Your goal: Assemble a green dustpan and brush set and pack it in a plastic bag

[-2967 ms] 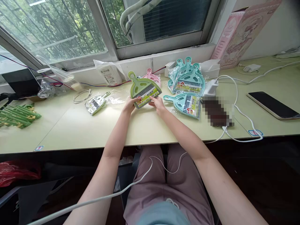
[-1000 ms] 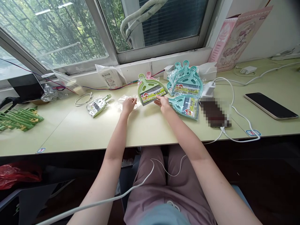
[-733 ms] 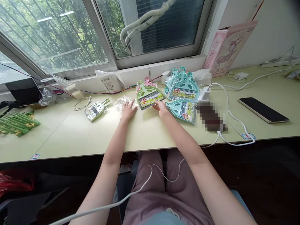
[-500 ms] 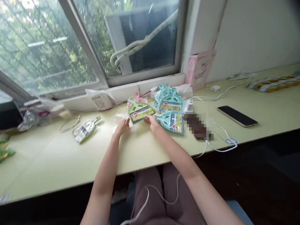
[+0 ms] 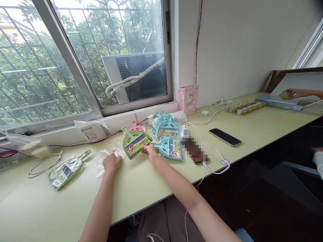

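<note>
My right hand point(image 5: 150, 151) pinches the lower right edge of a green dustpan-and-brush set point(image 5: 136, 143) with a printed label, tilted above the table. On the left, my left hand point(image 5: 111, 162) is closed on a crumpled clear plastic bag point(image 5: 101, 169); its fingertips are partly hidden. Behind the green set lies a pink dustpan set point(image 5: 137, 126). Several teal dustpan sets point(image 5: 169, 129) in clear wrap are stacked to its right, and one teal set point(image 5: 171, 148) lies in front of them. A wrapped green set point(image 5: 67, 171) rests at far left.
A phone point(image 5: 225, 136) and a second, blurred phone on a white cable point(image 5: 218, 173) lie to the right. By the wall stands a pink box point(image 5: 188, 99). Further right are yellow packs point(image 5: 246, 108) and a large open box point(image 5: 297, 87) with another person's hand point(image 5: 300, 93).
My left hand has moved away from the green set, left onto the plastic bag. My right hand still holds the set. The view has turned up and to the right.
</note>
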{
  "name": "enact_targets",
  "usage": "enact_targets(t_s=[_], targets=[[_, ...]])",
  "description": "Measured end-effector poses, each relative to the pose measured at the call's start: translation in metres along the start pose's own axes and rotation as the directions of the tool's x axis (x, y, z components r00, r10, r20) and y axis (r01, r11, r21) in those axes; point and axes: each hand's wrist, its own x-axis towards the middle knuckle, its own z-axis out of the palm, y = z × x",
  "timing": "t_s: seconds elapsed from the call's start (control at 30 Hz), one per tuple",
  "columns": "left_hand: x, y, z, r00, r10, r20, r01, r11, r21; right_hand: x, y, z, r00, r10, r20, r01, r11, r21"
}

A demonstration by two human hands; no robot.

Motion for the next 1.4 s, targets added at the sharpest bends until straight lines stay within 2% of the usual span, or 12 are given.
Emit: enact_targets(t_s=[0.1, 0.17, 0.23, 0.27, 0.33, 0.47, 0.67, 0.83, 0.97, 1.1, 1.27, 1.4], targets=[[0.010, -0.011, 0.003, 1.000, 0.022, 0.021, -0.021, 0.998, -0.067, 0.001, -0.002, -0.001, 0.999, -0.020, 0.048, 0.021, 1.000, -0.012], [0.014, -0.013, 0.005, 0.987, 0.150, 0.064, -0.143, 0.985, -0.095, 0.002, -0.003, -0.002, 0.996, -0.037, 0.084, 0.040, 0.999, -0.029], [0.015, -0.009, 0.008, 0.946, 0.304, 0.111, -0.292, 0.950, -0.111, 0.003, -0.004, -0.002, 0.993, -0.042, 0.109, 0.048, 0.997, -0.053], [0.014, -0.005, 0.009, 0.928, 0.349, 0.127, -0.337, 0.935, -0.106, 0.003, -0.004, -0.001, 0.992, -0.042, 0.118, 0.050, 0.996, -0.068], [0.010, 0.004, 0.010, 0.923, 0.364, 0.128, -0.359, 0.931, -0.061, 0.003, -0.005, -0.001, 0.989, -0.060, 0.138, 0.073, 0.993, -0.089], [0.004, 0.011, 0.010, 0.939, 0.330, 0.097, -0.330, 0.944, -0.022, 0.000, -0.007, 0.001, 0.985, -0.081, 0.149, 0.098, 0.989, -0.109], [0.009, -0.001, 0.011, 0.974, 0.212, 0.084, -0.205, 0.975, -0.080, 0.000, -0.009, -0.003, 0.989, -0.054, 0.136, 0.077, 0.983, -0.166], [0.002, -0.002, 0.010, 0.994, 0.102, -0.035, -0.105, 0.985, -0.135, 0.003, -0.011, -0.011, 0.975, 0.036, 0.220, 0.039, 0.943, -0.329], [0.004, -0.004, 0.009, 0.982, 0.023, -0.186, -0.061, 0.978, -0.201, 0.003, -0.011, -0.011, 0.967, 0.084, 0.239, 0.027, 0.904, -0.427], [0.005, -0.010, 0.005, 0.959, -0.101, -0.264, 0.047, 0.978, -0.202, -0.002, -0.012, -0.010, 0.961, 0.092, 0.262, 0.036, 0.895, -0.445], [0.000, -0.011, 0.000, 0.902, -0.127, -0.412, 0.044, 0.978, -0.206, -0.002, -0.012, -0.009, 0.957, 0.127, 0.262, 0.008, 0.889, -0.458], [-0.002, -0.010, -0.004, 0.855, -0.246, -0.457, 0.100, 0.942, -0.319, -0.002, -0.014, -0.010, 0.951, 0.132, 0.281, 0.009, 0.892, -0.451]])
